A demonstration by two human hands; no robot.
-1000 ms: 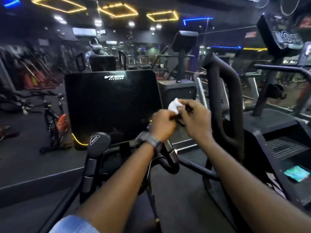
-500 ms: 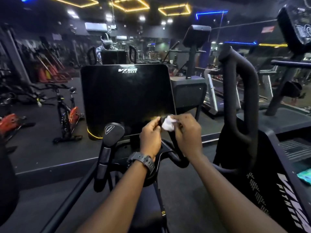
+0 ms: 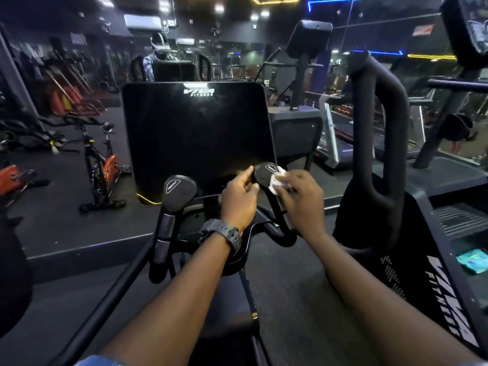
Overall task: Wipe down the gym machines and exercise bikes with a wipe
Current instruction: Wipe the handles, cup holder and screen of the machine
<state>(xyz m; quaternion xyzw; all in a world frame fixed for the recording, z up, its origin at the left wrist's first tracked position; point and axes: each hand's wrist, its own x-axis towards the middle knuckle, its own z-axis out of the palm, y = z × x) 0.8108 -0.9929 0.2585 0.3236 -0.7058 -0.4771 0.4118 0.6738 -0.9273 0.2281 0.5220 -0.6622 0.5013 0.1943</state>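
White wipe pinched in the right hand against the right handlebar cap; left hand grips that cap at nine o'clock.

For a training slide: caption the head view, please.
Right hand rubs a white wipe on the handle cap; left hand steadies it.

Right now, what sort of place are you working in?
Almost certainly a commercial gym: a spin bike stands on the dark floor at left, a treadmill sits behind, and the machine console ahead reads "Viva Fitness".
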